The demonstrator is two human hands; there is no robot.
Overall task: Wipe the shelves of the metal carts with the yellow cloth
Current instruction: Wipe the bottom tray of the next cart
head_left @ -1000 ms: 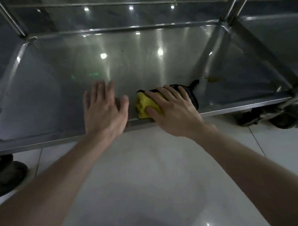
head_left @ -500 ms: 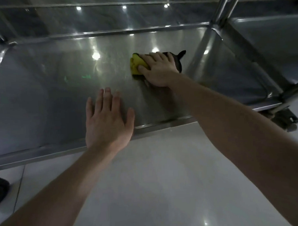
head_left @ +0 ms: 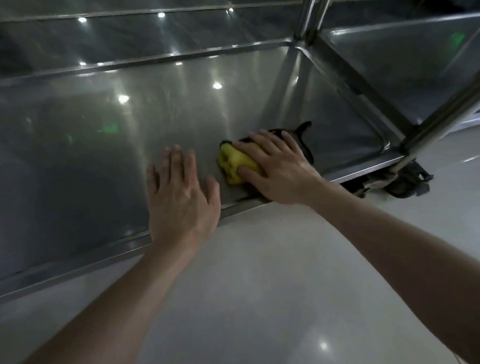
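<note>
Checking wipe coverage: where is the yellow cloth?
Head view, right of centre: the yellow cloth sits under the right hand, near the shelf's front rim.

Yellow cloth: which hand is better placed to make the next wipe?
Right. The right hand presses the yellow cloth on the cart shelf; the left hand rests flat beside it, holding nothing.

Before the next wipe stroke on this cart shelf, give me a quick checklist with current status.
1. Yellow cloth pressed under the right hand: ok.
2. Left hand flat on the shelf, apart from the cloth: ok.
3. Nothing shows on the shelf between the cloth and the back rim: ok.
4. Caster locked so the cart will not roll: cannot tell.
5. Shelf left of the hands already wiped: cannot tell, reflections hide it.
</note>
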